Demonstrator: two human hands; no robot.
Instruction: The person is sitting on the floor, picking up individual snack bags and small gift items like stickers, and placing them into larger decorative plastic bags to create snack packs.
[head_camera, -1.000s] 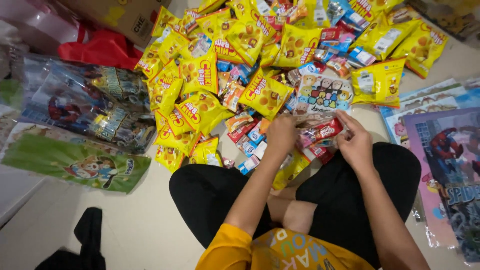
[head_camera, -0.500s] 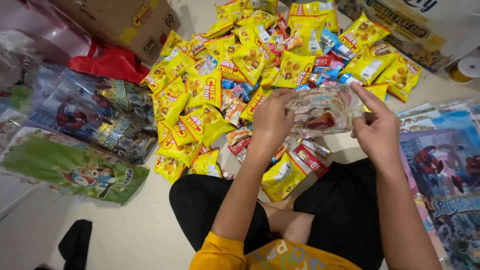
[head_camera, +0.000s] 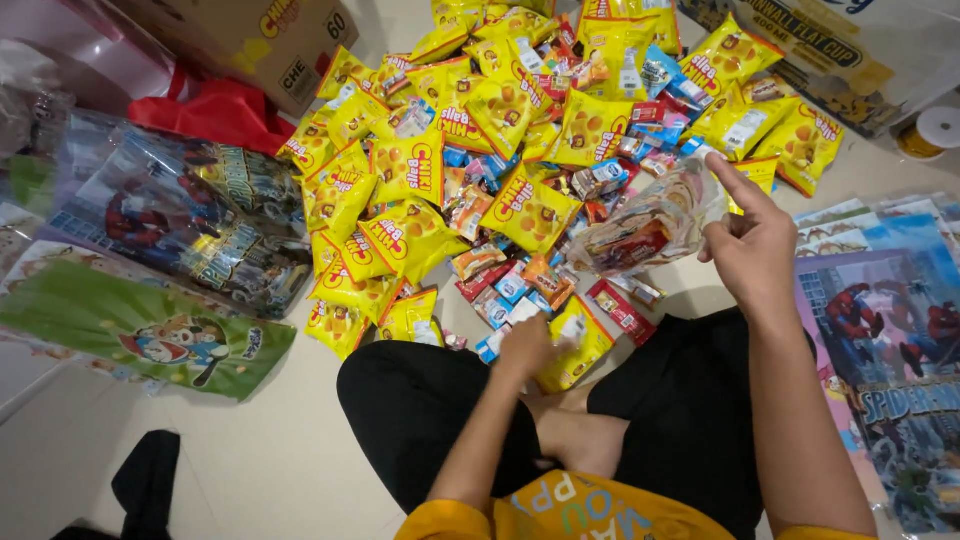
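Yellow foil snack packets (head_camera: 528, 205) lie heaped on the pale tiled floor (head_camera: 270, 450), too many and too overlapped to count surely, well over twenty, with many small red and blue wrapped sweets (head_camera: 520, 285) among them. One clear plastic bag filled with mixed snacks (head_camera: 645, 225) hangs in the air, pinched at its edge by the right hand (head_camera: 755, 250), forefinger raised along it. One yellow packet at the near edge of the heap (head_camera: 575, 345) lies just before the crossed legs, and the left hand (head_camera: 525, 345) rests curled on it; I cannot tell whether it grips. Two stacks of printed cartoon bags (head_camera: 180, 230) lie left and right, beside one brown cardboard box (head_camera: 260, 35).
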